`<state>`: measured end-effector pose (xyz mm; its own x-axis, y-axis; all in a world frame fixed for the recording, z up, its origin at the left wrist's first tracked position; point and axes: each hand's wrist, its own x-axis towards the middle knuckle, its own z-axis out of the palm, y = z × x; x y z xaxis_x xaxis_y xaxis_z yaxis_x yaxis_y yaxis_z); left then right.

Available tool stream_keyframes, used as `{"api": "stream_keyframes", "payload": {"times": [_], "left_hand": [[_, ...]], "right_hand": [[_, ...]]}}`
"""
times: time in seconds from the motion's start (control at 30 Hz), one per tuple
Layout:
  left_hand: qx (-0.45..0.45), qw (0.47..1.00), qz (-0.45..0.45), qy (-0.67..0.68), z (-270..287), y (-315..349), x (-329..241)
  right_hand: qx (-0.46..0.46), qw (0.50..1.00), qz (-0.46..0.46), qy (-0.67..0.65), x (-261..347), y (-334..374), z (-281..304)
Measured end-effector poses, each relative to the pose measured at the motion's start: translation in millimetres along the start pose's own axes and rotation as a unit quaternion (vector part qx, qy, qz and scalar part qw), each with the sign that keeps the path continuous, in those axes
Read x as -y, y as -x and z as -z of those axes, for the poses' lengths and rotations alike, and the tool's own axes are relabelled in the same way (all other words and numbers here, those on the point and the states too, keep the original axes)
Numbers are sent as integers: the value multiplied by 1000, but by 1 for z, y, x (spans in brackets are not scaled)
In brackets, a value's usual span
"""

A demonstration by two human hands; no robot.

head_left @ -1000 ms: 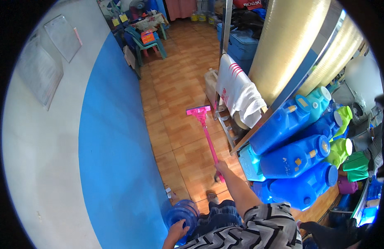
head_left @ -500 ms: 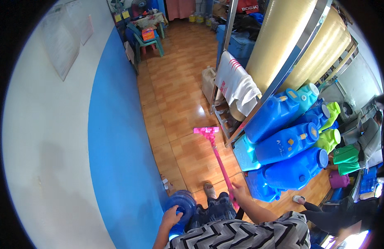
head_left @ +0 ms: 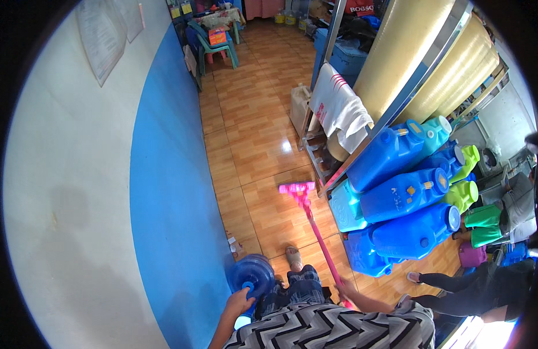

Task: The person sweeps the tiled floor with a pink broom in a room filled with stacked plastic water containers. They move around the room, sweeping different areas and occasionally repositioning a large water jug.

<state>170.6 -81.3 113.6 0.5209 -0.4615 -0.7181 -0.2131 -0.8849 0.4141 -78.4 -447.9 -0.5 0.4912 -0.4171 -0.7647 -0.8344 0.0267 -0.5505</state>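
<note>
Down at the lower left, my left hand (head_left: 240, 300) is closed at the blue-capped neck of a large, clear blue round water jug (head_left: 258, 271). The jug is beside my leg, close to the blue part of the wall. My right hand (head_left: 348, 291) is wrapped round the pink handle of a mop (head_left: 322, 235), near my waist. From there the handle slants forward and to the left, ending in a pink mop head (head_left: 297, 188) over the tiled floor.
Several blue, turquoise and green water containers (head_left: 404, 195) are stacked on my right. Ahead of them a metal rack (head_left: 336, 178) carries a white cloth (head_left: 339, 107) and tall yellowish cylinders (head_left: 400, 49). Green chairs (head_left: 231, 53) stand farther off. Two people (head_left: 516, 212) are at right.
The jug has tilted so that its capped neck shows at my left hand. My right hand and the mop have shifted slightly right. The whole view has moved a little.
</note>
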Motion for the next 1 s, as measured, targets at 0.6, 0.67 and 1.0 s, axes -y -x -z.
{"api": "stream_keyframes", "payload": {"times": [0.6, 0.67, 1.0], "left_hand": [[-56, 997, 47, 22, 16, -24, -42], [-41, 995, 88, 29, 15, -20, -43], [-87, 995, 26, 36, -8, -1, -29]], "right_hand": [[-5, 965, 85, -248, 310, -277, -20], [82, 964, 74, -242, 370, -313, -23], [69, 981, 177, -38, 278, -200, -93]]}}
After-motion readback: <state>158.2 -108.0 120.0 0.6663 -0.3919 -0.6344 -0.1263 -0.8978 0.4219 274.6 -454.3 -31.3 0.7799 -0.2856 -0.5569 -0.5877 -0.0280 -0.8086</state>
